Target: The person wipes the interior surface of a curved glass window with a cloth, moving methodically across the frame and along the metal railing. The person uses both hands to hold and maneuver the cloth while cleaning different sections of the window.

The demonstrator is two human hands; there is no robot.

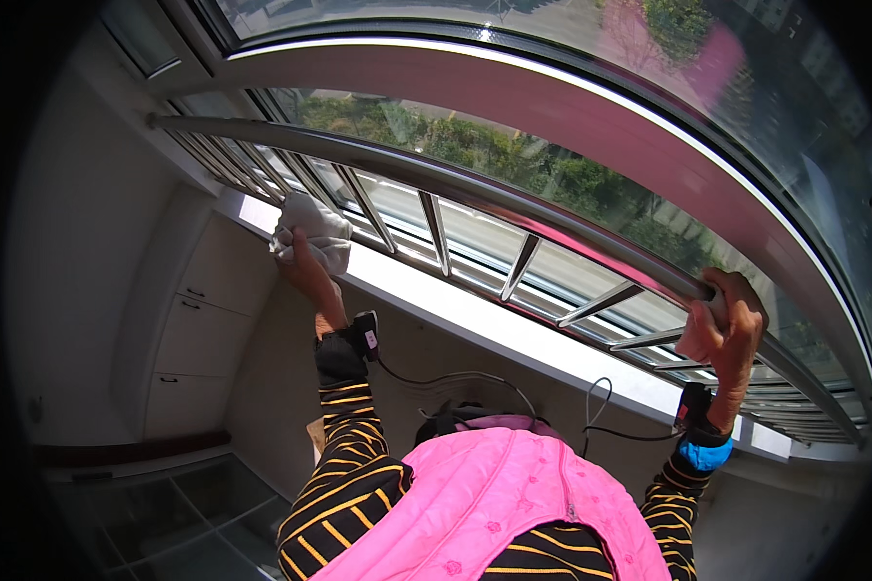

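Note:
My left hand is raised and grips a crumpled white cloth, pressed against the white window sill at the foot of the metal railing's bars. My right hand is closed around the railing's round top rail, far to the right. Both wrists wear dark bands with cables running down to my chest. My sleeves are black with yellow stripes, under a pink vest.
The metal railing with several upright bars curves across the window. A large window frame lies beyond it, with trees outside. White drawers stand at the left, a glass-topped surface below them.

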